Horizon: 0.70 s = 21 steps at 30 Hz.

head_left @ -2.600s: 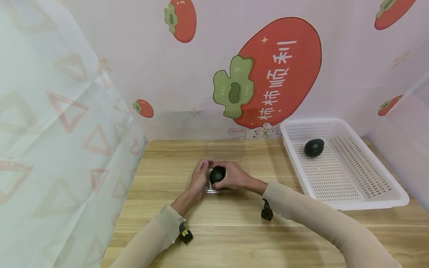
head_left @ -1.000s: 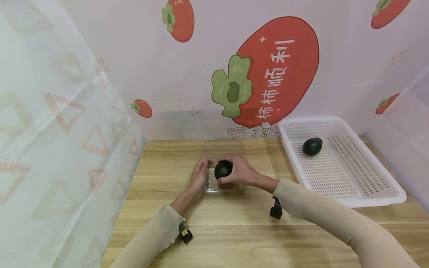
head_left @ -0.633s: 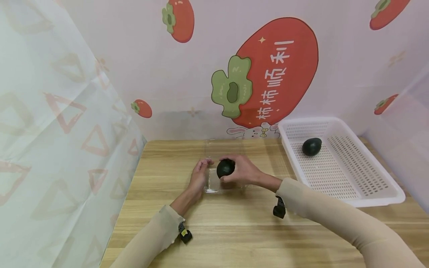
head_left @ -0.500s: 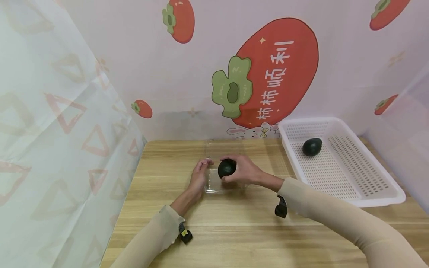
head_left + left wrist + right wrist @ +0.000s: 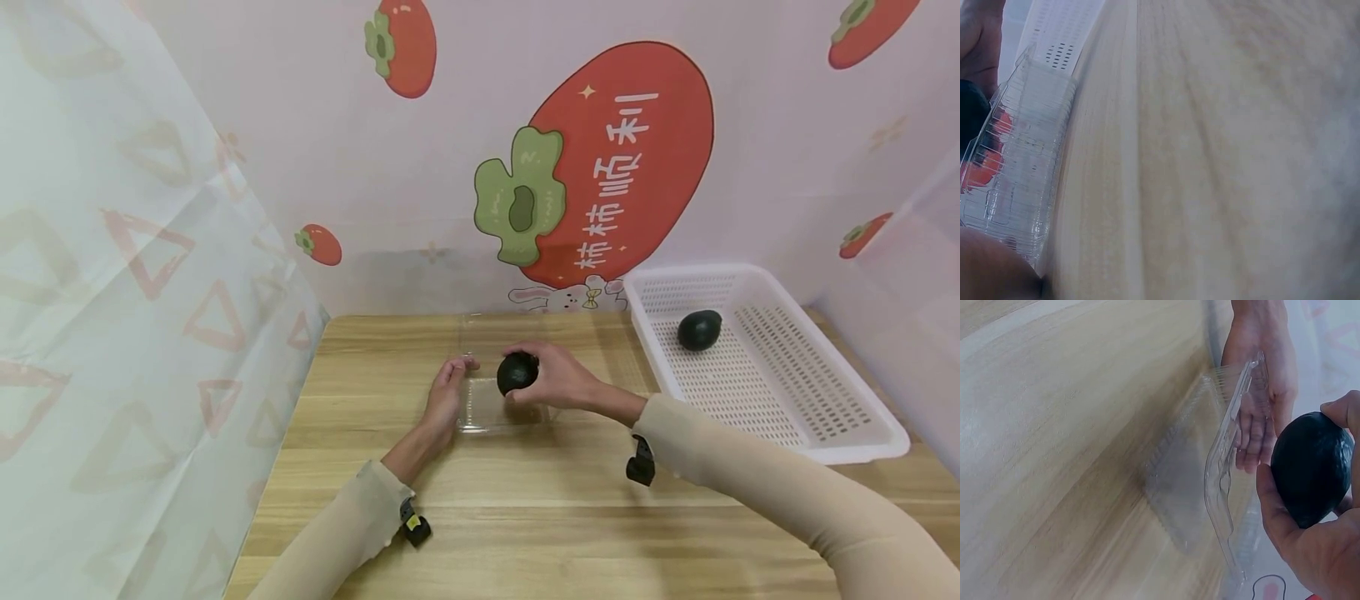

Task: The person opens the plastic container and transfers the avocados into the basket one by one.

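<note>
My right hand (image 5: 555, 379) grips a dark green avocado (image 5: 517, 374) by its sides, over the clear plastic clamshell box (image 5: 477, 417). In the right wrist view the avocado (image 5: 1311, 469) is pinched between thumb and fingers, above the box's rim. The hinged lid (image 5: 495, 332) lies folded back toward the wall. Along the box's left side rests my left hand (image 5: 444, 398), its fingers (image 5: 1252, 440) fairly straight and showing through the clear wall in the right wrist view. Part of the box is hidden behind the right hand.
A white perforated basket (image 5: 682, 392) stands at the right of the wooden table (image 5: 480, 517), with another avocado (image 5: 699, 331) inside near its back left. A printed wall covering (image 5: 390, 183) rises right behind the table's far edge.
The right hand has lifted the avocado from low at the box's left side and carried it rightward. The left hand has stayed by the box, and the basket's avocado has not moved.
</note>
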Each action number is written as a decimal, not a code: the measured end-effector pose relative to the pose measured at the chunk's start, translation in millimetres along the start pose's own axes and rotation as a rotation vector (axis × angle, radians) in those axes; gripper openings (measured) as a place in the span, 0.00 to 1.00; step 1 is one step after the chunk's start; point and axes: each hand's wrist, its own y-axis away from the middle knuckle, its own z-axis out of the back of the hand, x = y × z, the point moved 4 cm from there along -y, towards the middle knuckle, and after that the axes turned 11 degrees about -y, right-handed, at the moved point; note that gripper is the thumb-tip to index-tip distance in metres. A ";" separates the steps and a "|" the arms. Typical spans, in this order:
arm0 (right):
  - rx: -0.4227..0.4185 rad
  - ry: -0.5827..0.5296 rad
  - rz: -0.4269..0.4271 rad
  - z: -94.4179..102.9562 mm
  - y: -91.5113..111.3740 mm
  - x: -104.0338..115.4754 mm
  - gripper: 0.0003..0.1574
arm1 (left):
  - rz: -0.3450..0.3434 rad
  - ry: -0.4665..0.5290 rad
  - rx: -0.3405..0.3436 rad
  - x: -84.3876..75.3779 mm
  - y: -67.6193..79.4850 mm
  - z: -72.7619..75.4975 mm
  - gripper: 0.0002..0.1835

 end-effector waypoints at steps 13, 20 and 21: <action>-0.019 0.035 -0.012 13.6 12.8 -6.5 0.39 | -0.006 -0.015 0.034 2.4 1.5 -1.7 0.20; -0.040 0.030 0.002 22.6 15.8 -4.9 0.39 | -0.009 -0.011 0.035 2.0 1.4 -0.1 0.20; -0.045 0.035 0.002 24.0 16.3 -4.2 0.38 | -0.009 -0.012 0.036 2.0 1.2 0.2 0.20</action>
